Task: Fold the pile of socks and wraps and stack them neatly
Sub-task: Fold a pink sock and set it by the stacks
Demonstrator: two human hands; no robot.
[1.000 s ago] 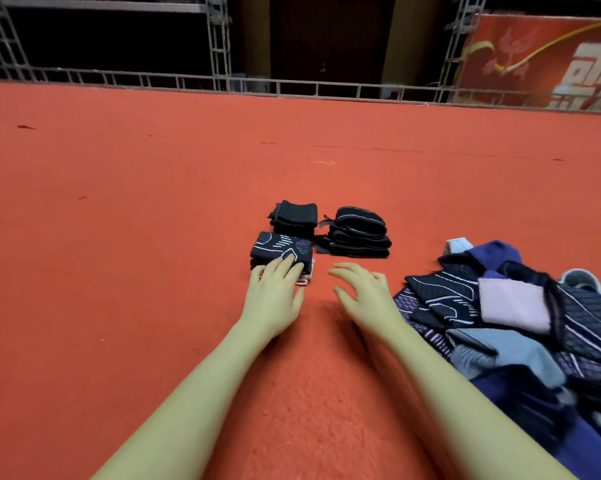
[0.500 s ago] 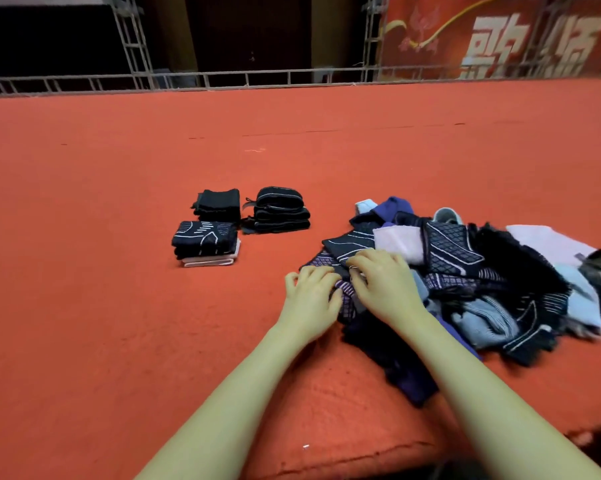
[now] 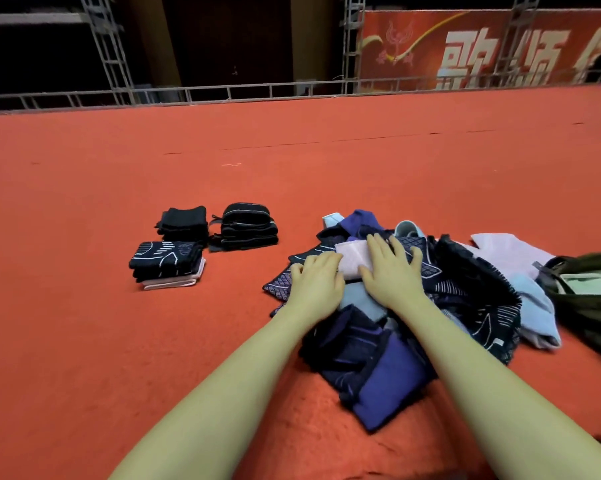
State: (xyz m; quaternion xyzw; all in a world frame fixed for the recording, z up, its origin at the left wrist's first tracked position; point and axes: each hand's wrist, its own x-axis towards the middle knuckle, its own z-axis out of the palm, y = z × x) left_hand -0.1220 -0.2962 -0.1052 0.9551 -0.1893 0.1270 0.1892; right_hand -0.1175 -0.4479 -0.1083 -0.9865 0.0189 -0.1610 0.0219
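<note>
A loose pile of socks and wraps (image 3: 465, 306) in navy, purple, pale blue and pink lies on the orange carpet at centre right. My right hand (image 3: 392, 268) rests flat, fingers straight, on a pale pink sock (image 3: 351, 259) and a dark patterned piece at the pile's left top. My left hand (image 3: 314, 282) sits at the pink sock's left edge with bent fingers whose tips are hidden. To the left stand three folded stacks: a patterned navy stack over pink pieces (image 3: 166, 259), a plain black stack (image 3: 185, 221), and a stack of black wraps (image 3: 245, 226).
A dark green bag (image 3: 590, 289) lies at the pile's right edge. Orange carpet (image 3: 84, 341) stretches to the left and far side. A metal truss rail (image 3: 223, 91) and a red banner (image 3: 482, 50) line the back.
Both hands left the patterned folded stack and came right onto the loose pile. The right hand now lies further up, on the pink sock. The view turned right.
</note>
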